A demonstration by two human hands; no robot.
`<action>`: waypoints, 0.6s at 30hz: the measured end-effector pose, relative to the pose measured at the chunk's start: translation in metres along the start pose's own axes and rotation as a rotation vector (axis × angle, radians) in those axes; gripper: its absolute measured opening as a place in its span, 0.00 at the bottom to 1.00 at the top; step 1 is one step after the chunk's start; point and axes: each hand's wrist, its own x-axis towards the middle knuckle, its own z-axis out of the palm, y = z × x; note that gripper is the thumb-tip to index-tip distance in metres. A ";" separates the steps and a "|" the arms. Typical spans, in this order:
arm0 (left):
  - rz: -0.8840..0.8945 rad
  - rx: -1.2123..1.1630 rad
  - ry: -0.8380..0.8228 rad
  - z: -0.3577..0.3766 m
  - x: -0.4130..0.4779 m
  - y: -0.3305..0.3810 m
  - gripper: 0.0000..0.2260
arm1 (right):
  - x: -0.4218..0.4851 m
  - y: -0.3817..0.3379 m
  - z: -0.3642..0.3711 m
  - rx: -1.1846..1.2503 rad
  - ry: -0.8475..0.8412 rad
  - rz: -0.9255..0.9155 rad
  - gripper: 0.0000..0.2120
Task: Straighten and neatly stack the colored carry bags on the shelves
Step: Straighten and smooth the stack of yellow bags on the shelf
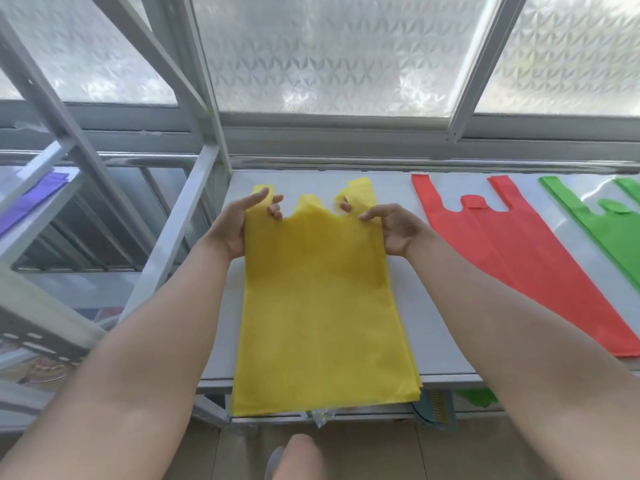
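Above the white shelf (433, 351), left hand (239, 230) and right hand (394, 230) are pinching yellow fabric carry bags (318, 306) at the handles; pulling evenly should square them.

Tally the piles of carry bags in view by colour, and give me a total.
yellow pile: 1, gripped at its handles by the left hand and right hand
red pile: 1
green pile: 1
purple pile: 1, on the left rack
Total: 4
The green scrap under the shelf is unclear, not counted.
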 end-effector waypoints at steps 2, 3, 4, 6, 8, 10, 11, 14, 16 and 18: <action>-0.026 0.044 -0.030 0.003 0.002 0.002 0.17 | -0.001 -0.004 0.003 0.055 -0.014 -0.040 0.25; -0.014 0.091 -0.056 0.005 0.004 0.001 0.12 | 0.000 -0.006 0.004 0.070 -0.005 -0.063 0.25; 0.009 0.138 -0.085 0.006 0.006 0.001 0.07 | 0.001 -0.007 0.005 0.083 0.001 -0.087 0.24; 0.062 0.192 -0.135 0.008 0.009 0.001 0.01 | 0.002 -0.010 0.009 0.112 0.011 -0.125 0.22; 0.109 0.170 -0.131 0.008 0.011 0.003 0.09 | 0.004 -0.012 0.010 0.120 0.006 -0.165 0.18; 0.139 0.113 -0.093 0.007 0.012 0.007 0.18 | 0.005 -0.016 0.008 0.103 -0.008 -0.217 0.17; 0.139 0.088 -0.079 0.007 0.013 0.010 0.20 | 0.005 -0.019 0.007 0.090 -0.013 -0.244 0.18; 0.112 0.066 -0.031 0.010 0.018 0.024 0.22 | 0.007 -0.031 0.009 0.032 -0.012 -0.280 0.23; 0.131 0.068 0.010 0.014 0.022 0.034 0.18 | 0.010 -0.039 0.012 -0.018 0.017 -0.288 0.22; 0.158 0.088 0.044 0.019 0.027 0.041 0.13 | 0.014 -0.044 0.014 -0.050 0.059 -0.304 0.21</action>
